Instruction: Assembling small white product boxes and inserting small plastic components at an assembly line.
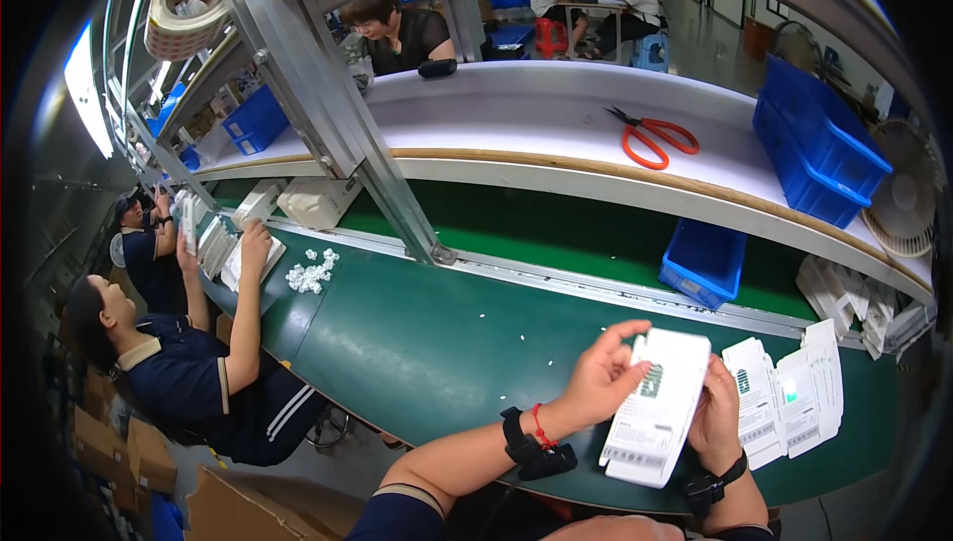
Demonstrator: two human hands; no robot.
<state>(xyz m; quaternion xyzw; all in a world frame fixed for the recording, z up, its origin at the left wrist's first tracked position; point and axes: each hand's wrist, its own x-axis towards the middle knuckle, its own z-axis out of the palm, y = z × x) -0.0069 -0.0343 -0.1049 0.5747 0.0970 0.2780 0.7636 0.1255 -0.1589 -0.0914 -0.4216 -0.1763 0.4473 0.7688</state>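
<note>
A flat white carton [650, 422] with green and grey print is held up in front of me, tilted over the near edge of the table. My left hand [606, 377] grips its left side, thumb on the printed face and fingers near the top edge. On the other side my right hand [717, 417] holds the carton's right edge, its fingers partly hidden behind it. Just right of that hand, more flat white cartons [809, 397] lie overlapping on the green table [437, 342].
A blue bin [703, 261] sits beyond the table's metal rail. On the shelf above lie red-handled scissors [650, 139] and stacked blue bins [819, 144]. White pieces [849, 293] stand at the far right. Leftward, a co-worker [189, 372] handles white cartons beside small white parts [312, 271].
</note>
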